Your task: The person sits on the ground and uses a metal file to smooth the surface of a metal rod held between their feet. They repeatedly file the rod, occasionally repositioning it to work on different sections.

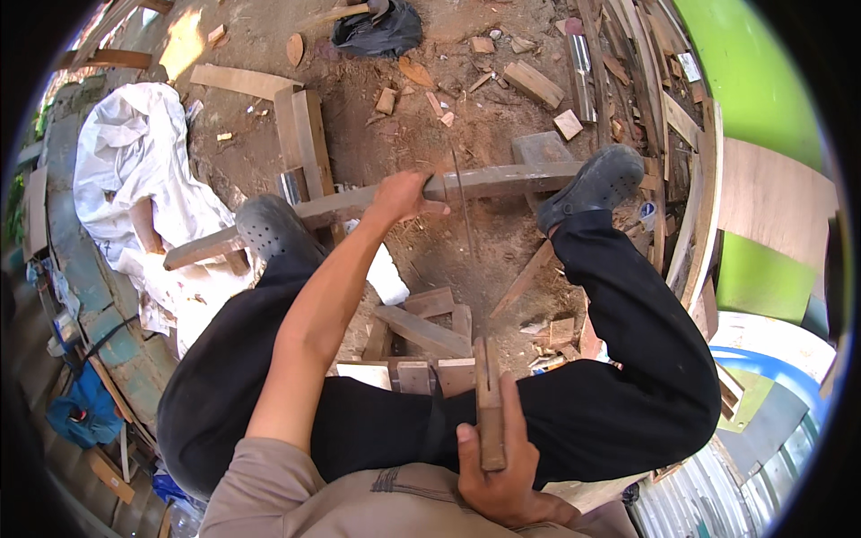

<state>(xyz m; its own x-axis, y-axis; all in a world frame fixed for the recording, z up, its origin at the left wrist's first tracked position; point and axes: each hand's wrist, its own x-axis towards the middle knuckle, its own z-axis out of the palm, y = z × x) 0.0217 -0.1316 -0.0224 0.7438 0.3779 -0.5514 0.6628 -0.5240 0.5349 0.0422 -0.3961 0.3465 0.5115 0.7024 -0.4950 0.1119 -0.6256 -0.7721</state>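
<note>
A long wooden beam (507,181) lies crosswise in front of me. My left hand (402,197) grips it from above near its middle, thumb stretched to the right. In my right hand (504,480), close to my belly, is the wooden handle of a handsaw (489,408), fingers wrapped round it and the index finger along its side. Its thin blade appears nearly edge-on and crosses the beam just right of my left hand; part of the blade is blurred. My grey clogs bear on the beam, the left clog (276,229) and the right clog (596,186) on either side of the cut.
Wood offcuts (421,332) lie between my legs. A white cloth sack (134,170) spreads at left, and a black plastic bag (381,29) lies at the far side. Stacked planks (641,81) and green panels (753,63) line the right. Wood scraps dot the dirt floor.
</note>
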